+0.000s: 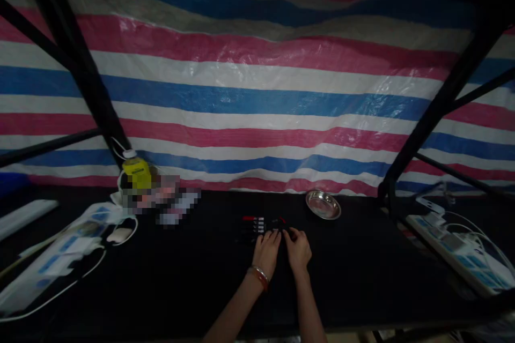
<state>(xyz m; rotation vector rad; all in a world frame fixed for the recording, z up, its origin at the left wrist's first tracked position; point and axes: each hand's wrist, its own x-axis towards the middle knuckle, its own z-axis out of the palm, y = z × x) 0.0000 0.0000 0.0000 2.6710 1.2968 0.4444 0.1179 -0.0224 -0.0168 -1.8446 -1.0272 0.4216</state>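
Several slim dark sticks with white labels, one with a red end [248,218], lie in a row on the black tabletop [181,278]; they look like pens or markers, but the kind is not clear. My left hand [266,253] is just right of and below this row, fingers together and curled down at its near corner. A metal bangle and an orange-brown band circle that wrist. My right hand [298,251] is beside it, thumb and fingers pinched together. Beyond the fingertips is a small dark item with a red part [282,220]. What lies under the fingers is hidden in the dark.
A shiny round metal dish [323,204] stands at the back right. Power strips with cables [52,257] lie at left, another power strip [458,252] at right. A yellow bottle [137,171] stands back left near blurred items. Black frame bars and a striped sheet [257,96] bound the table.
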